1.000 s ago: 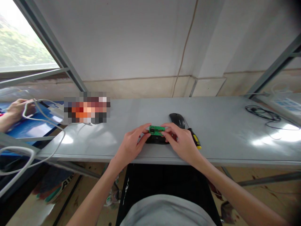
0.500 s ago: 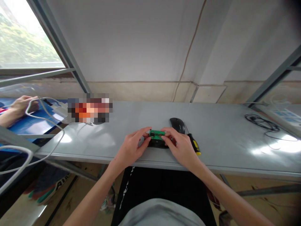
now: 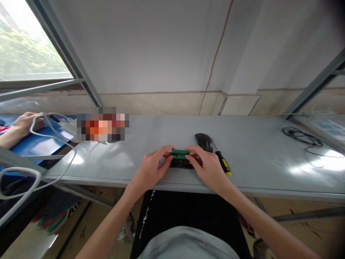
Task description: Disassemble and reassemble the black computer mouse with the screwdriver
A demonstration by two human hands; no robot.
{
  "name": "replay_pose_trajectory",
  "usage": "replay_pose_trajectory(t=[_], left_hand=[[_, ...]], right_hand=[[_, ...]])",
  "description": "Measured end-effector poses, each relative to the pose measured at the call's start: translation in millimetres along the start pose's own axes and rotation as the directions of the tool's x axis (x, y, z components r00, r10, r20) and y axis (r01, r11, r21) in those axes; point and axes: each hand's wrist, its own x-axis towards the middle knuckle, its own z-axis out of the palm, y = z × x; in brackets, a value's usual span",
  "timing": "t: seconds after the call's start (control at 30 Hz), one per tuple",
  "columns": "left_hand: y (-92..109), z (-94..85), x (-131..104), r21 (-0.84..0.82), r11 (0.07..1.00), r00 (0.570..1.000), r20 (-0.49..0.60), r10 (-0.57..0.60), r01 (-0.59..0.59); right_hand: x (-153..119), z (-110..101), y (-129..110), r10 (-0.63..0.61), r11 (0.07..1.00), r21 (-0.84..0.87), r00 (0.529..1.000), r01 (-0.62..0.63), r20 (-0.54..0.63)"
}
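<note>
A small green circuit board (image 3: pixel 180 154) is pinched at its two ends between my hands. My left hand (image 3: pixel 155 163) has thumb and fingertips closed on its left end, and my right hand (image 3: pixel 206 163) grips the right end the same way. Directly under the board, a black mouse base (image 3: pixel 180 164) lies on the grey table, partly covered by the board and my fingers. Just beyond my right hand is a black mouse cover (image 3: pixel 204 141). A screwdriver with a black and yellow handle (image 3: pixel 223 163) rests beside it, its shaft pointing away from me.
The grey table (image 3: pixel 258 154) runs across the view, with its near edge by my lap. A coiled black cable (image 3: pixel 302 137) lies at right. White cables (image 3: pixel 54 138) hang over the left end, where another person's hand (image 3: pixel 27 122) rests above a blue surface. A blurred patch (image 3: pixel 104 126) hides items there.
The circuit board has tipped slightly, so its face looks narrower. Both hands keep their grip on it, and the camera view has shifted a little.
</note>
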Motion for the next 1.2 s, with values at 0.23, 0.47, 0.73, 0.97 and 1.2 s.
replay_pose_trajectory(t=[0.23, 0.47, 0.73, 0.97, 1.2], left_hand=[[3.6, -3.6, 0.8, -0.044, 0.999, 1.0, 0.027, 0.007, -0.005], [2.5, -2.3, 1.3, -0.011, 1.0, 0.999, 0.036, -0.011, 0.012], [-1.6, -1.1, 2.4, 0.048, 0.999, 0.998, 0.055, 0.007, -0.01], [-2.2, -1.5, 3.9, 0.039, 0.999, 0.995, 0.097, -0.022, 0.018], [-4.1, -0.4, 4.5, 0.035, 0.999, 0.994, 0.109, -0.028, 0.024]], right_hand=[[-7.0, 2.6, -2.1, -0.134, 0.976, -0.171, 0.991, 0.137, 0.027], [-9.3, 4.9, -2.4, -0.218, 0.942, -0.24, 0.971, 0.236, 0.098], [-8.7, 7.7, 1.2, -0.227, 0.955, -0.183, 0.972, 0.234, 0.059], [-6.3, 6.2, 1.9, -0.178, 0.976, -0.113, 0.981, 0.185, 0.072], [-3.4, 4.4, 0.7, -0.171, 0.983, -0.054, 0.983, 0.175, 0.069]])
